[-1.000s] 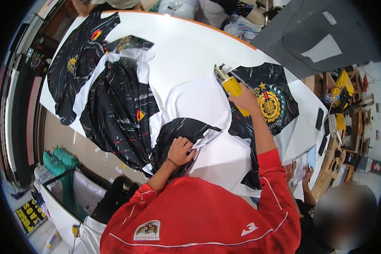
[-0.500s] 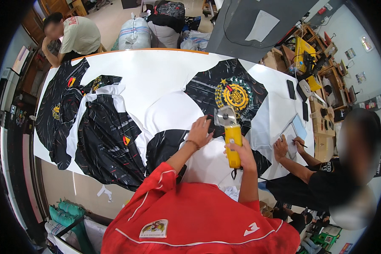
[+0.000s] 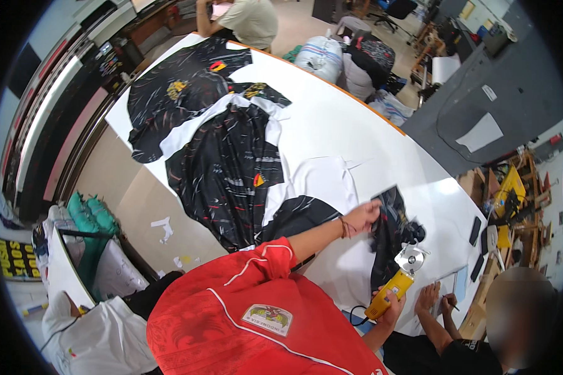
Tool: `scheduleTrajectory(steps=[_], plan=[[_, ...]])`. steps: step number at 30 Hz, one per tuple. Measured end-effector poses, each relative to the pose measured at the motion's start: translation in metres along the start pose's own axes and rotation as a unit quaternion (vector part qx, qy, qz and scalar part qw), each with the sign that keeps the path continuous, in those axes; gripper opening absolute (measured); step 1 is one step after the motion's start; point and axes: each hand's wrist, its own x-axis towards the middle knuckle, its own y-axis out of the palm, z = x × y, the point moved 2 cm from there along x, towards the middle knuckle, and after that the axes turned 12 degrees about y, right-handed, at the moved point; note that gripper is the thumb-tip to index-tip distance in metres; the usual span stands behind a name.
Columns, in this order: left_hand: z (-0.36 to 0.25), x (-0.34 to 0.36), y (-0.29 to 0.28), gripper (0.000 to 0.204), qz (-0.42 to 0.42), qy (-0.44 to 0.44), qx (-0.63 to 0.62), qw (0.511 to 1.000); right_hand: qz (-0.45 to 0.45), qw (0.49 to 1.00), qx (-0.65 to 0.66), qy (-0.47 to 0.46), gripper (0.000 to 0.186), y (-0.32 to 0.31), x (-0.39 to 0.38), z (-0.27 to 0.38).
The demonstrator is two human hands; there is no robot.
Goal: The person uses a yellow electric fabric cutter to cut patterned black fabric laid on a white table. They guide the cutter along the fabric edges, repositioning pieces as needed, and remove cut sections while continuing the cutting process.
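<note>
My left hand [image 3: 360, 220] is closed on the edge of a black printed fabric panel [image 3: 386, 250], which hangs folded and partly raised over the table. In my right hand [image 3: 392, 308] is a yellow electric rotary fabric cutter [image 3: 391, 294], its round metal blade pointing up and away, next to the panel's lower end. A cord curls from the cutter's near end. White fabric [image 3: 322, 181] and a dark cut piece [image 3: 297, 215] lie left of my left hand. Farther left spreads a rumpled heap of black printed fabric [image 3: 222, 175] with white strips.
A white table [image 3: 356, 134] bears the fabric. At its right end a person's hand [image 3: 426, 297] rests by a paper while the other holds a pen. Someone sits at the far edge [image 3: 251, 22]. Beyond stand stuffed sacks [image 3: 319, 57] and a grey pillar [image 3: 500, 94].
My left hand has picked up the emblem panel, which lay flat, and folded it rightward. The cutter has come nearer to me. The whole view has swung.
</note>
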Motion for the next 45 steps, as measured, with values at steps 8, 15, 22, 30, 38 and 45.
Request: scheduleTrajectory(steps=[8,15,22,30,38,45], plan=[[-0.285,-0.025,-0.070,0.032,-0.164,0.369,-0.027,0.915,0.066,0.997,-0.029,0.027,0.041,0.026,0.040,0.006],[-0.512,-0.042,-0.074,0.019,-0.228,0.543,0.144,0.796,0.030,0.995,-0.042,0.082,0.039,0.025,0.065,-0.030],[-0.626,-0.031,-0.188,0.028,-0.373,0.551,0.361,0.653,-0.009,0.993,-0.016,0.119,0.035,0.006,0.100,-0.065],[-0.337,-0.056,-0.232,0.045,-0.196,0.077,0.698,0.684,-0.078,0.987,0.013,0.140,0.035,0.002,0.143,-0.045],[-0.104,-0.180,-0.088,0.047,-0.104,-0.136,0.672,0.721,-0.214,0.964,-0.157,0.031,0.050,-0.073,0.241,-0.019],[-0.025,-0.242,-0.093,0.039,0.044,-0.088,0.777,0.622,-0.354,0.830,-0.429,-0.050,0.054,-0.040,0.227,0.015]])
